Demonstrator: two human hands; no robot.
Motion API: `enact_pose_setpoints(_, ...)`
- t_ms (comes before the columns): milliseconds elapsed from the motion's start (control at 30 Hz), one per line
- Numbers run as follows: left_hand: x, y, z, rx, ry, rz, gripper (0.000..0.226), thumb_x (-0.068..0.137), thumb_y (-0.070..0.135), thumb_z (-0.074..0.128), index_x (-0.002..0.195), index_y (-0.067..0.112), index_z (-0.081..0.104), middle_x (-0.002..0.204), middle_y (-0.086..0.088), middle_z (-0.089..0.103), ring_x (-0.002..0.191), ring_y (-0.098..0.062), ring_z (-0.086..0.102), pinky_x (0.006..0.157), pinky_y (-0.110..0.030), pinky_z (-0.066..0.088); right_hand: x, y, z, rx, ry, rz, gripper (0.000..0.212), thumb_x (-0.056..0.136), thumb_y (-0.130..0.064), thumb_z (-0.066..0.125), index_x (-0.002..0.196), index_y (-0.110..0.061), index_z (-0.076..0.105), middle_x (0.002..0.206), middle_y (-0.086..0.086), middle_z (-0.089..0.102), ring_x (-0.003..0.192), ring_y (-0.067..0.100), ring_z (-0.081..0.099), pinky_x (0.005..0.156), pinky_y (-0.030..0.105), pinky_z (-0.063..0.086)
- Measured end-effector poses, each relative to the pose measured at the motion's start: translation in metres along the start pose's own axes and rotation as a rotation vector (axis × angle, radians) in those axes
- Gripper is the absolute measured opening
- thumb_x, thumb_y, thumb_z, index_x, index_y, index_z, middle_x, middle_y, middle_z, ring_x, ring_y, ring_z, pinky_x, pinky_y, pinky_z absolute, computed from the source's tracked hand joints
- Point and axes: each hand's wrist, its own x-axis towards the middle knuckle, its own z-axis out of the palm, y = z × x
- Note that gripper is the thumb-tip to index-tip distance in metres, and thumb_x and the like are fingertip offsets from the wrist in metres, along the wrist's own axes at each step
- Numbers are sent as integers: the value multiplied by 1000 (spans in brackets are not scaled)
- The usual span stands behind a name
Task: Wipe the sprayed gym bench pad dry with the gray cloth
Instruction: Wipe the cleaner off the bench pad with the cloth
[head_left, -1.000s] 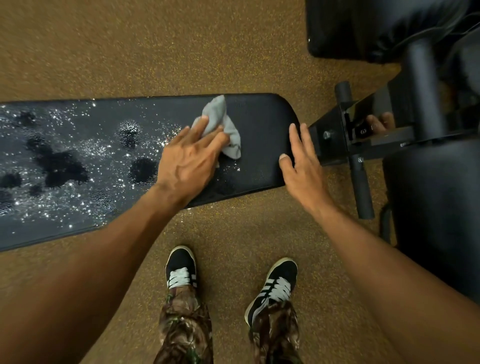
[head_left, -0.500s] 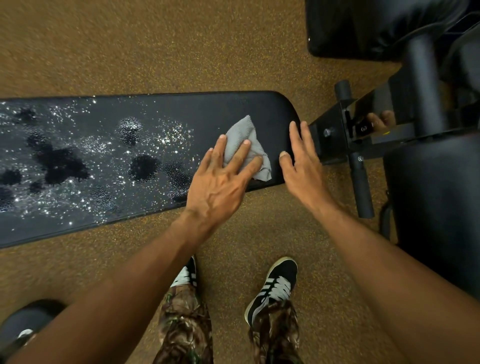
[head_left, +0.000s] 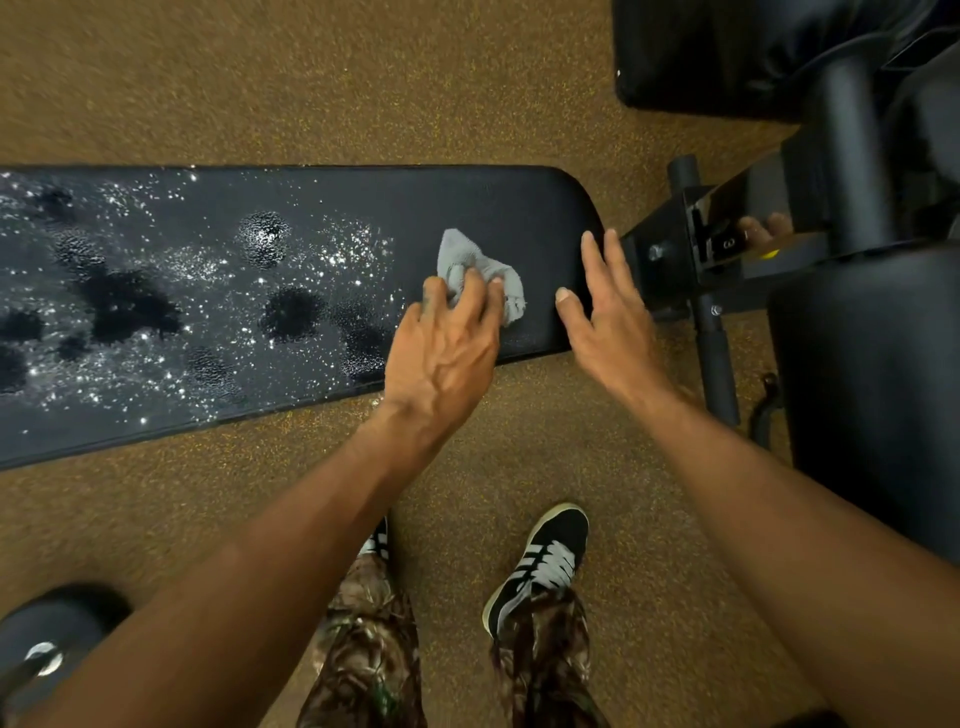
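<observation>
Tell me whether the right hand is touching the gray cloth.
Apart. The head view shows a strip of bare bench pad between the right hand and the gray cloth.

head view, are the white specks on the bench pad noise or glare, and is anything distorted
Head view: the specks are light glinting off spray droplets on the bench pad, not noise, while the end around the gray cloth looks matte. Head view again: the wide lens bows the pad's long edges, and the floor looks soft towards the corners.
</observation>
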Motion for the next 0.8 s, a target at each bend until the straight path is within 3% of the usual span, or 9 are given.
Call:
enact_pose_setpoints(100, -17, 10, -1, -109, -21, -77, 50, 104, 17, 28, 154, 10, 25, 139, -11, 38, 119, -29, 43, 97, -38, 47, -4, -4, -2, -117, 4, -78, 63, 102, -38, 46, 158, -21, 21, 167, 5, 3, 150, 32, 14, 118, 44, 21)
enact_pose_setpoints(267, -10, 21, 18, -175, 142, 1, 49, 92, 12, 35, 135, 4, 58, 131, -13, 59, 100, -30, 58, 76, -39, 59, -5, -3, -3, -137, -46, -119, 60, 102, -33, 47, 157, -27, 24, 167, 2, 6, 152, 31, 5, 121, 43, 13)
enact_pose_setpoints(367, 26, 4, 19, -95, 257, 117, 47, 92, 10, 41, 134, 6, 61, 141, -12, 59, 122, -39, 58, 100, -45, 51, -5, -1, -4, -47, -22, -89, 55, 103, -26, 46, 155, -30, 28, 167, -1, 9, 152, 27, 8, 120, 36, 11)
enact_pose_setpoints(500, 30, -32, 17, -4, 154, 187, 50, 102, 17, 42, 151, 19, 42, 159, -5, 39, 141, -40, 39, 116, -50, 35, -3, 0, -6, -33, -25, -92, 55, 103, -26, 47, 155, -30, 30, 167, -1, 11, 152, 26, 9, 119, 34, 10)
enact_pose_setpoints(633, -6, -43, 28, -95, 273, 164, 39, 94, 11, 60, 133, 12, 60, 138, -10, 60, 119, -37, 57, 91, -48, 54, -5, 0, -5, -20, -38, -84, 55, 103, -28, 47, 155, -30, 29, 167, 0, 9, 152, 26, 7, 118, 33, 8)
enact_pose_setpoints(800, -22, -24, 40, -160, 229, 231, 43, 96, 15, 60, 138, 8, 58, 140, -13, 60, 126, -38, 53, 92, -52, 57, -4, -5, 0, -25, -21, -59, 57, 103, -28, 47, 156, -28, 28, 167, 0, 9, 153, 28, 6, 116, 30, 5)
